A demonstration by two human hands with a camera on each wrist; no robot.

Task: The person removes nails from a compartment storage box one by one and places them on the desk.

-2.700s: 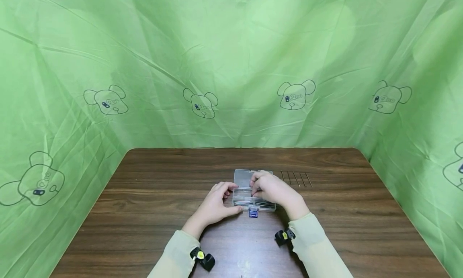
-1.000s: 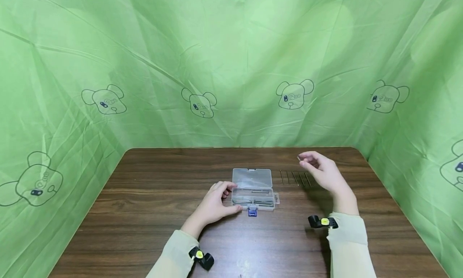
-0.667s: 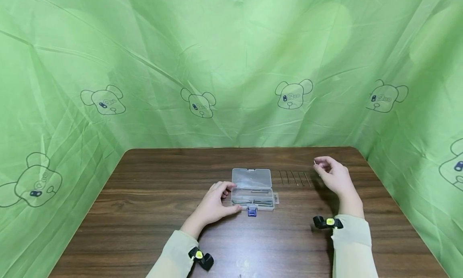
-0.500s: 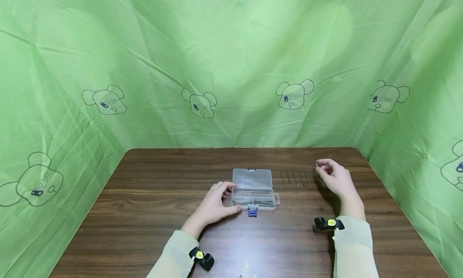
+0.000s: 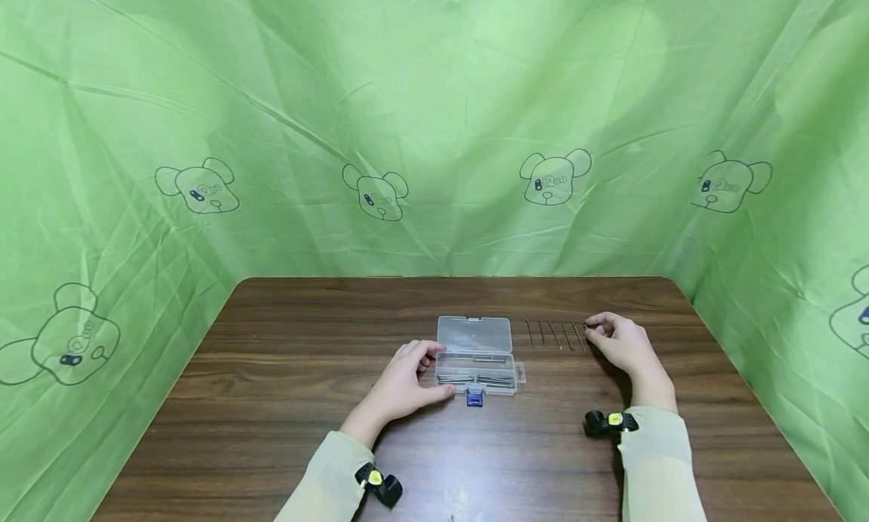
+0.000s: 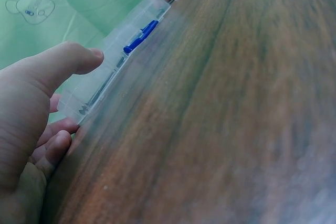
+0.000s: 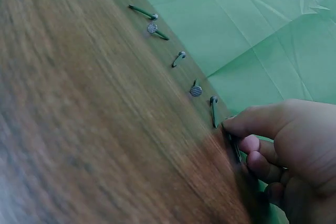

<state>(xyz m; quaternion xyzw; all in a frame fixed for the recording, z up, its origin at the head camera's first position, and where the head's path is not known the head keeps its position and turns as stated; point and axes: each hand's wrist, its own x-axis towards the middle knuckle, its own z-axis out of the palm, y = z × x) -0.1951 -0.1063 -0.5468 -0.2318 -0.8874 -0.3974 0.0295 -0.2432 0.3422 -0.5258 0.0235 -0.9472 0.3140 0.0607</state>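
My left hand [image 5: 400, 382] steadies a clear plastic box [image 5: 473, 333] by its left end, thumb at the front corner and fingers at the back. The box lies with its lid tipped back and its blue latch [image 5: 474, 398] hanging at the front. Nails [image 5: 495, 381] fill its front compartments, and some lie in the rear one. At the right end of a row of nails [image 5: 556, 336] on the table, my right hand [image 5: 624, 346] pinches another nail [image 7: 234, 148] between thumb and fingers, low over the wood. The curled fingers hide part of that nail.
The wooden table [image 5: 305, 318] has its back edge a short way beyond the nail row. A green curtain [image 5: 434, 130] with printed bear heads hangs behind and on both sides. A small hang tab [image 5: 520, 373] sticks out from the box's right side.
My right hand has gone from inside the box to the right with a nail, then lowered toward me beside the row's right end. The left hand and box stay put.
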